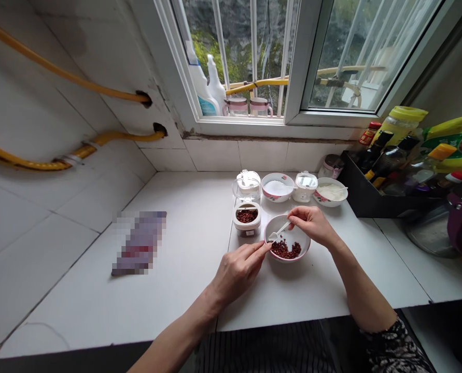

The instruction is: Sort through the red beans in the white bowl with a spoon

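A spoon [279, 231] (white) is grasped by the right hand [309, 223]. The bowl [268, 253] is touched by the left hand [241, 270].

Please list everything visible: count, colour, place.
front bowl: one, white, spice inside, centre
spoon: one, white, front bowl
open jar: one, white, centre
small jars: three, white, pinkish, rear
floral bowls: two, white, rear
box: one, black, right, holding bottles
packet: one, yellow, right
tub: one, yellow, right
pot: one, silvery, right
pixelated item: one, purplish, left
pipes: two, yellow, left
window: one, grey, rear
spray bottles: two, white, windowsill
cups: two, pink, windowsill
counter: one, white, below
left hand: one, front bowl
right hand: one, spoon
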Tool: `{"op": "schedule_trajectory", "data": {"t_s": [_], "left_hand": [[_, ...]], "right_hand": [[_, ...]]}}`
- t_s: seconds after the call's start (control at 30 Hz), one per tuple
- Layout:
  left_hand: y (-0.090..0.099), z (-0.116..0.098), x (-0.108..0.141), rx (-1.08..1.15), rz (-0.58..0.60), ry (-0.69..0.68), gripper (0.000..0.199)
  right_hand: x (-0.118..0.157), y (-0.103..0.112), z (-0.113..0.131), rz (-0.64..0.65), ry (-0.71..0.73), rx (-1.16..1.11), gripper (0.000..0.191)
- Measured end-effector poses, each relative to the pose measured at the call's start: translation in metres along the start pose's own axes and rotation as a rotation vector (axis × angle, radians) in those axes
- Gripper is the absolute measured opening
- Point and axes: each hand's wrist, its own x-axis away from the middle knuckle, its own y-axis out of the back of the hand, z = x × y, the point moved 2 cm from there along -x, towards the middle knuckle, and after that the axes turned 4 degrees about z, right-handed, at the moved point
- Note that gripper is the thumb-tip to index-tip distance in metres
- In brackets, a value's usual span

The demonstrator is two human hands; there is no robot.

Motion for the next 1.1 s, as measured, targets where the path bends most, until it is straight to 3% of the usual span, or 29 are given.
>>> {"op": "schedule_trajectory", "data": {"t_s": [0.3,0.53,0.73,1.1], "left_hand": [[0.001,0.0,0.0,-0.005,0.004,-0.009,0.031],[0.0,0.0,0.001,-0.008,0.011,-0.004,0.033],[0.0,0.001,0.001,-0.002,0.014,-0.002,0.036],[0.001,0.0,0.0,-0.012,0.0,-0.009,0.03]], "right_hand": [[-0.002,0.013,0.001,-0.015,-0.052,-0.104,0.023],[-0.001,0.01,-0.002,-0.014,-0.058,0.081,0.017],[0.003,0.001,0.002,0.097,0.005,0.102,0.016],[0.001,0.012,0.0,0.01,-0.06,0.032,0.021]]}}
